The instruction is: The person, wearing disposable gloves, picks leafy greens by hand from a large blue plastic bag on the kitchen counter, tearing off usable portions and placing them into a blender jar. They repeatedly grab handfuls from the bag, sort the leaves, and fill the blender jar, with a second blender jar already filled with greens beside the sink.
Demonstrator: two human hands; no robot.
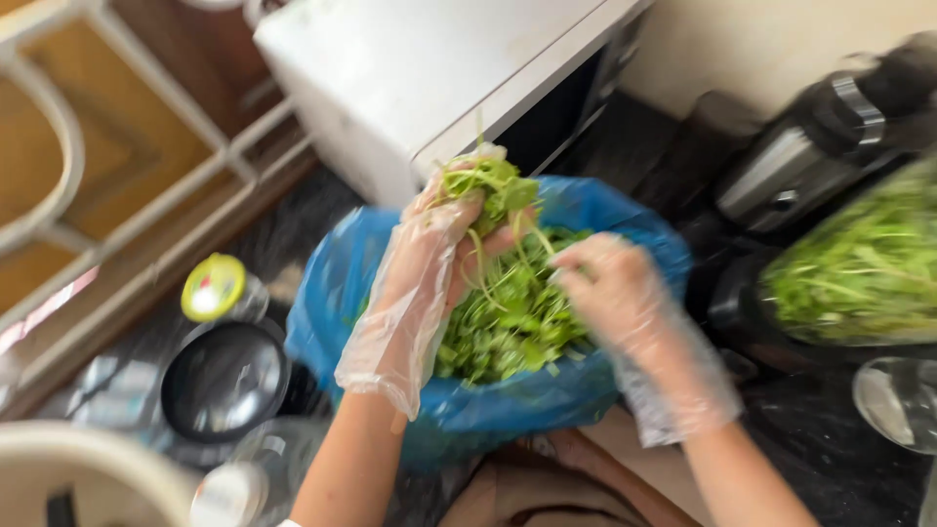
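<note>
Left hand (429,263), clear glove, clutches bunch of leafy greens (493,190) above blue bag (508,400). Right hand (610,293), gloved, at 3 o'clock of bunch, fingers curled on stems; grip blurred. Bag on dark tabletop (839,459); white microwave (429,78) at 12.

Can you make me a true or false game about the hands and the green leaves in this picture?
1. Both hands wear thin clear plastic gloves. True.
2. The left hand holds up a bunch of green leaves. True.
3. The leaves sit in a red bag. False: the bag is blue.
4. The right hand holds a knife. False: no knife shows; it is at the leafy greens in the bag.
5. A white box-shaped appliance stands behind the bag. True.
6. The clear container on the right holds water only. False: it is full of green leaves.
</note>
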